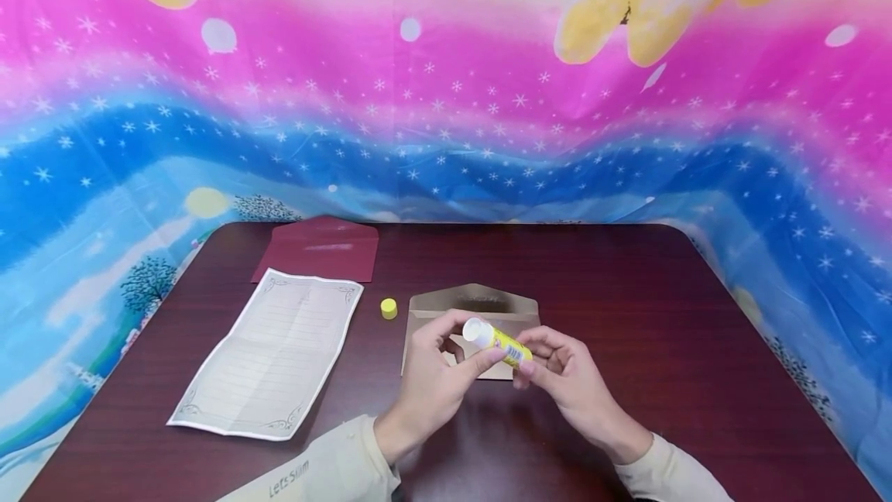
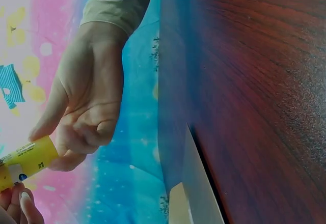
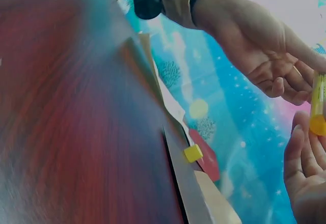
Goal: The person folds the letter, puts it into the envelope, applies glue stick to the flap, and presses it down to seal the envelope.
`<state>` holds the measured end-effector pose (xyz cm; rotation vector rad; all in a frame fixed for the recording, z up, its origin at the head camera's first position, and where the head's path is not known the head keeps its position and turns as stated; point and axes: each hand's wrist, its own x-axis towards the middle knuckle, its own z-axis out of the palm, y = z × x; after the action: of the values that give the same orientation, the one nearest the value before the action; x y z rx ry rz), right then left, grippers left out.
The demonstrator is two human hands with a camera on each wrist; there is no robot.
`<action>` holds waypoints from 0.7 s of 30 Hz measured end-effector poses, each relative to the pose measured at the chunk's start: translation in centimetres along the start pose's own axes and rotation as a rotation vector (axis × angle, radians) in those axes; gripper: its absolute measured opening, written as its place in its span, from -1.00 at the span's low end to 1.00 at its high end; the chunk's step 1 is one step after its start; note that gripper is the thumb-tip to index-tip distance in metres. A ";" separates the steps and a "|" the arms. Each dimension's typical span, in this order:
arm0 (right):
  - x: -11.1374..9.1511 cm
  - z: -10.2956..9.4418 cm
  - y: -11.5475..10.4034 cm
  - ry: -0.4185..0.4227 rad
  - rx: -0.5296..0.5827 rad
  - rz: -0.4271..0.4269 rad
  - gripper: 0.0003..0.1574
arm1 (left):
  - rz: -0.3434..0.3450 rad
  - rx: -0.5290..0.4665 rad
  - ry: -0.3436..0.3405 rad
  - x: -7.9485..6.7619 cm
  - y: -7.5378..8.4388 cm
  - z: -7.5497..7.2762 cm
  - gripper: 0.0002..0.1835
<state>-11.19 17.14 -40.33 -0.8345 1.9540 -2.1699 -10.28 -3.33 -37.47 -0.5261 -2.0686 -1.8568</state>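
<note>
Above a tan envelope (image 1: 425, 324) with a raised flap, both hands hold an uncapped yellow glue stick (image 1: 507, 347). My left hand (image 1: 433, 378) grips its barrel near the white end, thumb along the side. At the yellow base, my right hand (image 1: 581, 386) pinches with thumb and fingers, also seen in the left wrist view, where the right hand (image 2: 94, 86) reaches down to the base. The right wrist view has the left hand (image 3: 249, 40) at the upper right. A yellow cap (image 1: 389, 308) stands on the table, left of the envelope.
Left of the cap lies a creased, lined letter sheet (image 1: 272, 355) with ornate corners. Its top edge meets a dark red envelope (image 1: 320, 258) farther back. All rest on a dark reddish wooden table (image 1: 627, 293), and a patterned cloth (image 1: 453, 99) hangs behind it.
</note>
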 end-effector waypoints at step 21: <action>-0.4 0.0 -0.2 -0.193 0.251 0.221 -0.44 | 0.006 0.004 -0.038 -0.5 0.2 0.2 -0.72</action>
<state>-10.82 17.37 -40.29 -0.7190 1.5627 -2.0641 -9.75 -3.10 -37.49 -0.5702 -2.0919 -1.8523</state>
